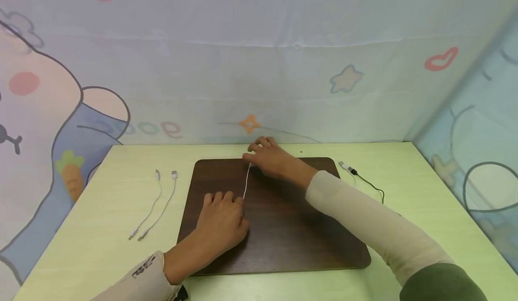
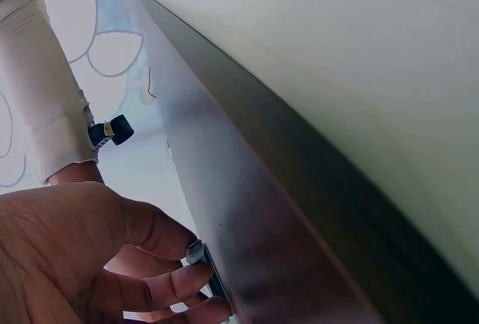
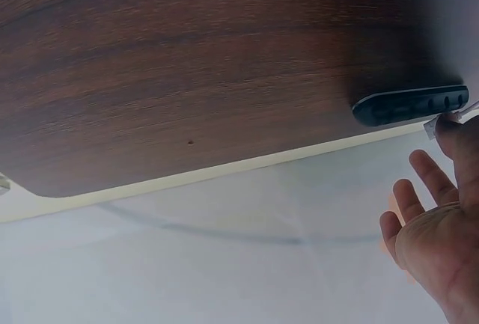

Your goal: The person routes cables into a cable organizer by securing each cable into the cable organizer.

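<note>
A short white USB cable (image 1: 246, 182) runs between both hands over a dark brown wooden board (image 1: 291, 233). My left hand (image 1: 222, 218) is over the board's left half. In the left wrist view its thumb and forefinger pinch a small metal-tipped connector (image 2: 196, 251). Near the board's far edge, my right hand (image 1: 267, 157) pinches the cable's other end. Its connector (image 3: 431, 128) pokes out by the thumb in the right wrist view, the other fingers spread apart. Beside it on the board is a black notched cable holder (image 3: 410, 105), hidden by the hand in the head view.
Two white cables (image 1: 155, 202) lie left of the board on the pale table (image 1: 101, 229). To the right lie a white connector (image 1: 343, 165) and a black cable (image 1: 370, 185). A printed cloth (image 1: 226, 67) hangs behind the table.
</note>
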`<state>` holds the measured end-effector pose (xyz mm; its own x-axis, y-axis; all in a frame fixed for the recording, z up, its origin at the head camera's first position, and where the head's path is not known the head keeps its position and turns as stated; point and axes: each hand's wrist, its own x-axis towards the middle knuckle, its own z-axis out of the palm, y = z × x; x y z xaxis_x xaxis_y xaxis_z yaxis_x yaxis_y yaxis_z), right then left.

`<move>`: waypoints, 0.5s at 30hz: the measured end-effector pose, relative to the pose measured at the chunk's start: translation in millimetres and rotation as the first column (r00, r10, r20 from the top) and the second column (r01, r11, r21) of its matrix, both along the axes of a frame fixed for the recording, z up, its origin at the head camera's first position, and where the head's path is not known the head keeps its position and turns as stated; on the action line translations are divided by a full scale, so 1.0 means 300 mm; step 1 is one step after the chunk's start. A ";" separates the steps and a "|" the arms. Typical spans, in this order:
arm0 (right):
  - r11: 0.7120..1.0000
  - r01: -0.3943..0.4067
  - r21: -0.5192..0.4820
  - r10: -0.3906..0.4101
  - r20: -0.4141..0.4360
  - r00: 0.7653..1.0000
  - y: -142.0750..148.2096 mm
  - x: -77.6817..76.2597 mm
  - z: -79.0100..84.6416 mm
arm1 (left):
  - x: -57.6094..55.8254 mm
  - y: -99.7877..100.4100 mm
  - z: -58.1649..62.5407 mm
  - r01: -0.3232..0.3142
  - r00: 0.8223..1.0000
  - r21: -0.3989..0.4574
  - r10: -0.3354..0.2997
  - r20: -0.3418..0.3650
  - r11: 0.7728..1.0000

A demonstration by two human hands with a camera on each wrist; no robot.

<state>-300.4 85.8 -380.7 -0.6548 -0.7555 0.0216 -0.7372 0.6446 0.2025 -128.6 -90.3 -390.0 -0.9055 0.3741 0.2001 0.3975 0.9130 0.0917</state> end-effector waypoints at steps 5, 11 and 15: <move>1.000 0.015 0.020 -0.015 0.003 1.000 0.017 -0.010 -0.008 | -0.003 0.014 -0.001 0.008 1.000 -0.003 -0.008 0.012 1.000; 0.999 0.006 0.039 -0.005 -0.019 1.000 0.039 -0.017 -0.010 | -0.003 0.032 -0.003 0.018 1.000 0.003 -0.018 0.023 1.000; 0.999 -0.004 0.045 0.006 -0.037 0.999 0.048 -0.004 0.002 | -0.006 0.041 -0.008 0.022 0.999 0.001 -0.022 0.031 1.000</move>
